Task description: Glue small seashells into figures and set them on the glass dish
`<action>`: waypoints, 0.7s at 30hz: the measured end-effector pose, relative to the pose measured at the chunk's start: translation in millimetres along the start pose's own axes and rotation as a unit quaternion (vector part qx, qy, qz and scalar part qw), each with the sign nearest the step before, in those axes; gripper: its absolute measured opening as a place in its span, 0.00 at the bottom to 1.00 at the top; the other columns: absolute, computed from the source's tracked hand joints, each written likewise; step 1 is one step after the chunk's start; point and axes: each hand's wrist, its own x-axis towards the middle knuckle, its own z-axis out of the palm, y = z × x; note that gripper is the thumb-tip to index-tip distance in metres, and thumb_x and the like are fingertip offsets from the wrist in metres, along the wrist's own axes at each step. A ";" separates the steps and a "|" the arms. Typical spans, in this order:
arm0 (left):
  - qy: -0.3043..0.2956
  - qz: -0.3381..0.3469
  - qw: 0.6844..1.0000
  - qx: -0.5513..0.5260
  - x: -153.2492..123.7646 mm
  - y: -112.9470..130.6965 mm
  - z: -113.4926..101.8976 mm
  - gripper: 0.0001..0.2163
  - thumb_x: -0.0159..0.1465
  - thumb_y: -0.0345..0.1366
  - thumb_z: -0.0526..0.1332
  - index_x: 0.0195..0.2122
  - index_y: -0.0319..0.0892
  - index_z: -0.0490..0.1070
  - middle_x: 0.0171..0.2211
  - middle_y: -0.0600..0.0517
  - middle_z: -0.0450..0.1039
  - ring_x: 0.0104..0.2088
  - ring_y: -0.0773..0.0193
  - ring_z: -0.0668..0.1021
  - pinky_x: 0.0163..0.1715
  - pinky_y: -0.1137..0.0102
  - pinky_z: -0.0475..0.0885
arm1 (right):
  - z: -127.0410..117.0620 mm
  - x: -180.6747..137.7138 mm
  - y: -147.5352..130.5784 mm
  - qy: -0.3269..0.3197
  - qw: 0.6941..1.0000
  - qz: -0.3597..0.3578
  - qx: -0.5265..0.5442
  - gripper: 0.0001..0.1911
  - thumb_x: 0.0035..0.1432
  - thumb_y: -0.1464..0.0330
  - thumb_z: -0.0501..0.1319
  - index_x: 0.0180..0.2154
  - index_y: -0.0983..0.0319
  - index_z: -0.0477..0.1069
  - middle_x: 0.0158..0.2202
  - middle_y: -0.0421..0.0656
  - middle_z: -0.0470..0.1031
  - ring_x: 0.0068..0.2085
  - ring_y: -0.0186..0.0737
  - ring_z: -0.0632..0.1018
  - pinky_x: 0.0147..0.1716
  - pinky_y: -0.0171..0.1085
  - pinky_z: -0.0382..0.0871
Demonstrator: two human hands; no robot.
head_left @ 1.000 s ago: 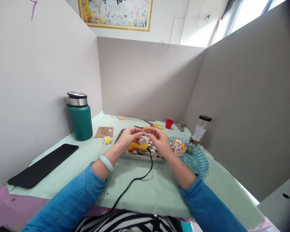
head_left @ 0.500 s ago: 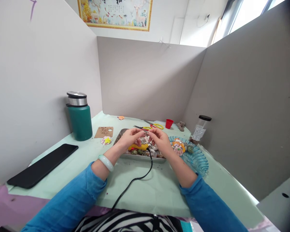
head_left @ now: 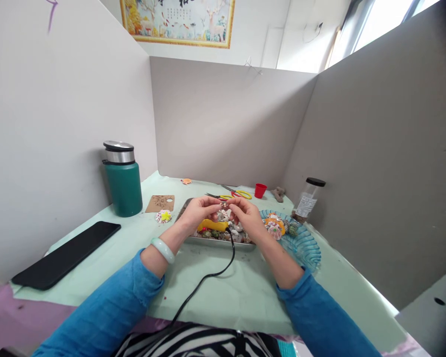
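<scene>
Above a metal tray (head_left: 219, 242) of shells and stones, my left hand (head_left: 202, 208) and my right hand (head_left: 244, 212) meet fingertip to fingertip. Between them they pinch a small brownish object (head_left: 223, 205), too small to name for certain. Both hands are closed in a pinch. A yellow-handled corded tool (head_left: 213, 226), which looks like a glue gun, lies in the tray under my hands, its black cord (head_left: 204, 278) running toward me. My fingers and wrists hide part of the tray.
To the right stand a blue glass plate (head_left: 307, 245) with decorated shells and a black-lidded jar (head_left: 307, 198). Scissors (head_left: 241, 194) and a red cup (head_left: 260, 190) lie behind the tray. On the left are a green bottle (head_left: 123, 186), a black slab (head_left: 69, 254) and a brown card (head_left: 158, 204).
My fingers have shifted slightly, and the small object between the fingertips shows more clearly now. The tool and the tray have stayed in place.
</scene>
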 end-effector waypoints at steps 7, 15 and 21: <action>0.001 -0.021 1.000 -0.023 0.8 -3.5 -1.9 0.16 0.50 0.41 0.69 0.36 0.36 0.74 0.24 0.53 0.72 0.21 0.72 0.72 0.26 0.72 0.70 | 0.6 -0.5 2.0 -0.006 1.000 -0.006 -0.028 0.12 0.48 0.63 0.61 0.36 0.61 0.70 0.26 0.38 0.71 0.23 0.31 0.69 0.19 0.30 0.61; -0.002 -0.035 0.999 -0.029 0.9 -4.0 -1.9 0.15 0.49 0.40 0.70 0.34 0.36 0.74 0.24 0.53 0.72 0.21 0.71 0.72 0.25 0.72 0.71 | -0.3 1.2 6.5 0.017 0.997 -0.017 -0.072 0.11 0.49 0.62 0.61 0.33 0.61 0.72 0.24 0.38 0.71 0.22 0.32 0.69 0.20 0.32 0.61; -0.018 -0.027 0.998 -0.055 -0.8 0.8 -0.1 0.15 0.53 0.41 0.67 0.37 0.36 0.74 0.30 0.49 0.74 0.20 0.73 0.72 0.25 0.73 0.70 | -0.6 0.4 2.4 0.040 0.996 -0.022 -0.073 0.10 0.49 0.62 0.60 0.32 0.61 0.72 0.19 0.36 0.68 0.20 0.31 0.67 0.19 0.32 0.59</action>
